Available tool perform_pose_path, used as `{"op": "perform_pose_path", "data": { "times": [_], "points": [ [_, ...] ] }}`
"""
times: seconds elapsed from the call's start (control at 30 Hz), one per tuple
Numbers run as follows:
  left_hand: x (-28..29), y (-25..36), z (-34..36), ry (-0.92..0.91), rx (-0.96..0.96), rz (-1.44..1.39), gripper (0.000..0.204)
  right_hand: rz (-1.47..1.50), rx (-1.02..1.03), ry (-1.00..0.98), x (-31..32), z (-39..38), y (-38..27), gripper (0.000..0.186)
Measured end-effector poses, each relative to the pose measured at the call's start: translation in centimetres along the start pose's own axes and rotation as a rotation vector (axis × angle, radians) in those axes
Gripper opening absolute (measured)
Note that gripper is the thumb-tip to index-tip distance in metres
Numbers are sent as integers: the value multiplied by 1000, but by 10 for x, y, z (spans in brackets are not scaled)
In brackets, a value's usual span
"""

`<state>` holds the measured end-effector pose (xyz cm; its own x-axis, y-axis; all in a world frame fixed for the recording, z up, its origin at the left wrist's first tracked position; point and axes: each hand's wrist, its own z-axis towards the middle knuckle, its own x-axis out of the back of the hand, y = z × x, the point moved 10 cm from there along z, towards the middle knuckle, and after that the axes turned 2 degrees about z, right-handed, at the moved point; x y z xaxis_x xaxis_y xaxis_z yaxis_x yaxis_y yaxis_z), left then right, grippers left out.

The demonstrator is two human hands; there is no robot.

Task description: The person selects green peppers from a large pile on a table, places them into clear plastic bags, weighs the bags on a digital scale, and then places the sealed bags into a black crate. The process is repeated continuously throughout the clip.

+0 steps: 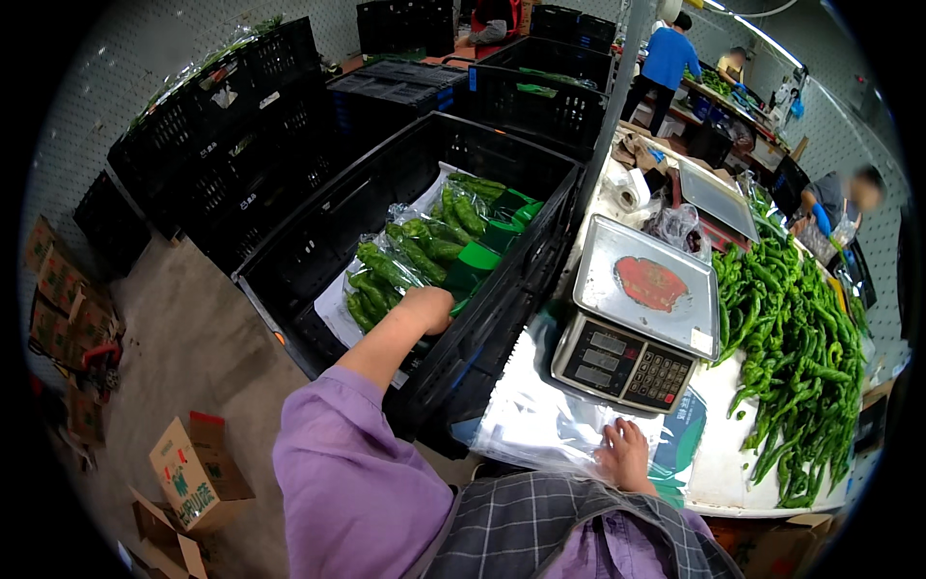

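While the left hand (427, 307) bends over bagged green peppers (388, 270) inside a black crate (307, 256), its grip too hidden to tell, the right hand (627, 455) rests, fingers loosely spread, on clear plastic (545, 398). Placing packs seems underway; the next move likely calls for settling this one, with neighbouring bags and the crate's high sides hampering access. Rightward stand a scale (625, 365) and heaped loose peppers (791, 328).

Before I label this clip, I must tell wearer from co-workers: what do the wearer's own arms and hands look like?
A loose purple sleeve leaves the left forearm bare. The left hand and right hand wear no gloves. Purple cloth also shows near the right hand, beside a dark grey checked apron.
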<state>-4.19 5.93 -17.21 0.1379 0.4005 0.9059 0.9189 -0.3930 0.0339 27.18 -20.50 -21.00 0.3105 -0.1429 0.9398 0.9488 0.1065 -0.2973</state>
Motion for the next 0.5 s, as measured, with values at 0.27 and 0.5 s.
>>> {"op": "perform_pose_path", "data": {
  "times": [0.27, 0.5],
  "points": [
    [126, 32, -72, 656, -280, -174, 34, 406, -54, 59, 20, 21, 39, 13],
    [175, 140, -180, 830, -502, -445, 31, 805, -340, 311, 145, 28, 90, 13]
  ]
}}
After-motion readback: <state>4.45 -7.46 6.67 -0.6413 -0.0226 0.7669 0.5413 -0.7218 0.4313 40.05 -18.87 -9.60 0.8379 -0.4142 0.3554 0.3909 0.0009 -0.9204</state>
